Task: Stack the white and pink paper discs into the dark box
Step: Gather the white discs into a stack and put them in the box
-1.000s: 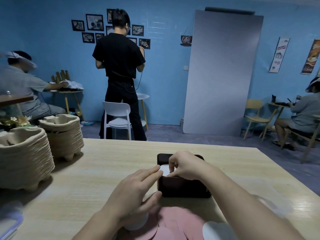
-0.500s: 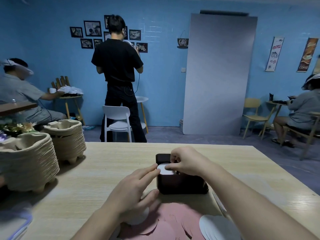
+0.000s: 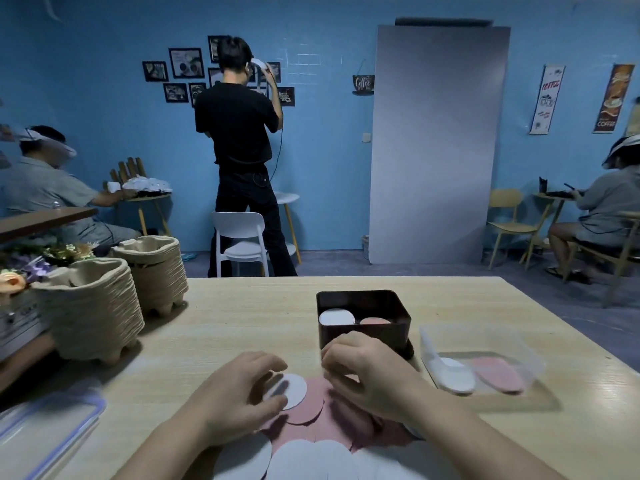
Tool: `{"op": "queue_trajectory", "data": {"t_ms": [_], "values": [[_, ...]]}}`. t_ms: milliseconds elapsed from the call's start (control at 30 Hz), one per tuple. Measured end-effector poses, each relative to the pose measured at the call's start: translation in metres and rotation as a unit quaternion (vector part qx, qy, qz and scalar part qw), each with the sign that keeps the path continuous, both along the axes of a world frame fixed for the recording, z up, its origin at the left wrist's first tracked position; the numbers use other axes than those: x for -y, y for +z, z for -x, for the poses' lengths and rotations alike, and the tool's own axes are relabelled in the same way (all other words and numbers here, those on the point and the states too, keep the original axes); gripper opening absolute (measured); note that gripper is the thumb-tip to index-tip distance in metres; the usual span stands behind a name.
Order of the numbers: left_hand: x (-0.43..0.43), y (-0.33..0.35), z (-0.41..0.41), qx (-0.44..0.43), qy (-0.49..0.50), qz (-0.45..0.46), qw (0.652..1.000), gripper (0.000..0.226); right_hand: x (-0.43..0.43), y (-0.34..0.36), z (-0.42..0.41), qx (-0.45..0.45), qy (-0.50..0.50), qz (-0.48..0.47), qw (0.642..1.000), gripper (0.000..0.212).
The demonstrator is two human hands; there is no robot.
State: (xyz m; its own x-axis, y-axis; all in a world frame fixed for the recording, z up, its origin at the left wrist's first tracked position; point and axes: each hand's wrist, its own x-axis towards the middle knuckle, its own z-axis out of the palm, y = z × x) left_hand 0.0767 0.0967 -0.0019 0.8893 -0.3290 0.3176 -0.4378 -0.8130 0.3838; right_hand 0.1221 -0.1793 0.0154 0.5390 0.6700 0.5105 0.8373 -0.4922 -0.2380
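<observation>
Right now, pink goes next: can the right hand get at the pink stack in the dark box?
Probably yes: the dark box is open-topped, the right hand sits before its near wall, nothing covers the pink stack. The left hand pinches a white disc.

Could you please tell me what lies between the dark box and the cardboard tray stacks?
In the head view, only bare table lies between the dark box and the tray stacks.

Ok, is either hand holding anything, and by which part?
Left hand pinches a white disc at its left edge, over the pink discs. Right hand is curled above them; its grip cannot be told.
</observation>
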Motion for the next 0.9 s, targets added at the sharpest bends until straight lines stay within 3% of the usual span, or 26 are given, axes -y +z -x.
{"op": "queue_trajectory", "data": {"t_ms": [233,367,700,900], "values": [[-0.003,-0.012,0.002,-0.008,0.007,0.022,1.000,0.053,-0.007,-0.011,0.003,-0.010,-0.005,0.020,1.000,0.025],[-0.003,-0.014,-0.002,0.002,0.009,0.027,1.000,0.046,-0.008,-0.018,0.006,-0.016,0.002,0.073,0.997,0.035],[-0.002,-0.012,-0.002,-0.020,0.020,0.060,0.998,0.034,-0.011,-0.018,0.011,-0.043,-0.016,0.096,0.994,0.034],[0.000,-0.010,0.000,-0.031,0.020,0.036,0.999,0.049,-0.012,-0.020,0.012,-0.049,-0.022,0.116,0.992,0.033]]}}
